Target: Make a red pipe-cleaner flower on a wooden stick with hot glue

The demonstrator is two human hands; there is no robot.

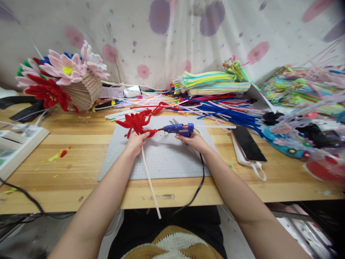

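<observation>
Mat (172,158), front edge (175,177) mostly open; left grip (135,142) closed on red flower (136,123), right grip (196,141) (seemingly) round glue gun (176,129).

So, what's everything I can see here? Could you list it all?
Red fuzzy flower: one, in the left hand
Stick: one, pale, below the flower
Glue gun: one, blue, in the right hand
Glue stick: one, whitish, out the gun's back
Scissors: one, metal blades, behind the gun
Mat: one, grey, under the hands
Phone: one, black screen, right of mat
Fuzzy stems: too many to count, multicoloured, back and right
Flower bouquet: one, pink and red, back left
Power strip: one, white, left edge
Scraps: several, yellow and red, left
Table: one, wooden, underneath
Curtain: white, pink and purple blotches, behind
Person's arms: two, bare, reaching in
</observation>
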